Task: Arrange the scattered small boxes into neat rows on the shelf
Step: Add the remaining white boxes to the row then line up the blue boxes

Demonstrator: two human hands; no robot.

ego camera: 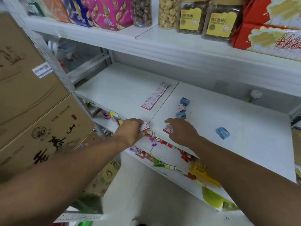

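We have a single view, from a wide-angle camera worn on the head, so no second view shares the scene. We look forward and down from above the white shelf (228,115), tilted so that its front edge runs from the middle left down to the lower right. We stand close: both forearms reach in from the bottom corners, and the left hand (130,129) and right hand (182,131) meet near the centre. The upper shelf (146,39) crosses the top, stacked cartons (32,95) fill the left edge, and the floor (146,193) shows below. The edges bend and blur.
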